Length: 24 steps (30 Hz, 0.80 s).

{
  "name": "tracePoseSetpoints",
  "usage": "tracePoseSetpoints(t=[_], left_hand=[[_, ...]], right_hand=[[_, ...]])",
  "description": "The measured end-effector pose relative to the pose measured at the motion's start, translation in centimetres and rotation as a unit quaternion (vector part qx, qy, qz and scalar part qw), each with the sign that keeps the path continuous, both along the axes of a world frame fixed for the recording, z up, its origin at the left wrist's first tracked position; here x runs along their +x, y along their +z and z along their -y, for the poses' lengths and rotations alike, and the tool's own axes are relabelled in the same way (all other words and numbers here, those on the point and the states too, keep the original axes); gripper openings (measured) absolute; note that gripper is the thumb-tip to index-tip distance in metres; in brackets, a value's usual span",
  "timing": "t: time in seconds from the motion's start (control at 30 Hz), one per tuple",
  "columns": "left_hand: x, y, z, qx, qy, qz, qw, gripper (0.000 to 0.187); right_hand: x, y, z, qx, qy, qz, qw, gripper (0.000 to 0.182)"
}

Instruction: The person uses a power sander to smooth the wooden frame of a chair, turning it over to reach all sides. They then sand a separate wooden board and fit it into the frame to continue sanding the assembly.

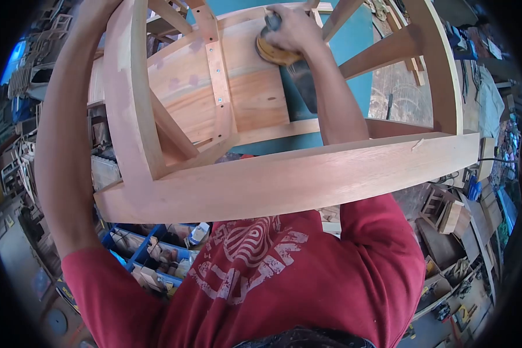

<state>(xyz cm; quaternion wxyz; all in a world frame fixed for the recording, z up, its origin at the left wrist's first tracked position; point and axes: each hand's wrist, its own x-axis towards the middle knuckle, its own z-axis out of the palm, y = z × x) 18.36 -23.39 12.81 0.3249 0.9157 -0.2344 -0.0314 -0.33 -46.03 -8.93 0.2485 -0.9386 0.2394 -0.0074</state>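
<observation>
My right hand [294, 28] is wrapped round the top of a yellow and dark power sander [277, 53], with its fingers closed. The sander rests against a wide wooden panel [255, 87] inside a pale wooden furniture frame [284, 180], near the panel's right edge. A dark part, perhaps a dust bag [303, 87], hangs from the sander beside my forearm. My right arm reaches over the frame's front rail. On the left, my left arm [64, 127] stretches up along an upright post [127, 87]. My left hand is at the top edge by that post, its fingers out of sight.
A screwed crosspiece [217, 69] spans the panel. Slanted slats [383, 52] stand on the frame's right side. Beneath lies a teal surface [354, 87]. Blue divided bins [148, 249] hold small parts below left. Wood pieces and tools [446, 214] crowd the right.
</observation>
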Motion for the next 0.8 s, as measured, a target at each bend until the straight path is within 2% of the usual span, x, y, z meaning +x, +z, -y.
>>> tracePoseSetpoints(t=[0.23,0.3,0.37,0.4,0.47,0.53,0.63,0.7,0.77,0.8], left_hand=[[2.1,-0.5,-1.0,0.03,-0.001,-0.003,1.0,0.046],[2.5,-0.4,-1.2,0.036,0.0,0.001,0.999,0.046],[3.3,-0.5,-1.4,0.045,-0.001,-0.001,0.999,0.047],[3.4,-0.5,-1.8,0.048,-0.001,-0.003,0.999,0.047],[4.7,-1.2,-2.0,0.06,-0.042,-0.009,0.997,0.05],[4.9,-1.1,-2.1,0.058,-0.033,-0.012,0.998,0.054],[5.0,-1.1,-2.2,0.054,-0.016,-0.018,0.998,0.061],[5.0,-1.0,-2.3,0.051,-0.014,-0.002,0.999,0.061],[3.6,-0.8,-1.8,0.05,-0.015,0.006,0.999,0.062],[1.4,0.2,-1.2,0.015,-0.021,-0.014,1.0,0.054]], right_hand=[[-12.1,1.1,-4.5,0.165,-0.054,0.027,0.984,0.081],[-13.3,0.6,-4.4,0.194,-0.06,0.057,0.978,0.085],[-13.6,-0.4,-4.2,0.288,-0.097,0.087,0.949,0.087],[-12.8,-1.4,-3.6,0.289,-0.098,0.09,0.948,0.087],[-9.1,-3.7,-0.7,0.243,-0.133,0.167,0.946,0.088],[-4.5,-4.1,2.0,0.234,-0.149,0.15,0.949,0.088],[1.3,-4.1,6.0,0.276,-0.18,0.144,0.933,0.095],[3.9,-3.6,7.9,0.376,-0.105,0.108,0.914,0.09],[7.2,-6.1,9.5,0.201,-0.118,0.101,0.967,0.075],[8.5,-6.5,10.1,0.201,-0.088,0.148,0.964,0.055]])
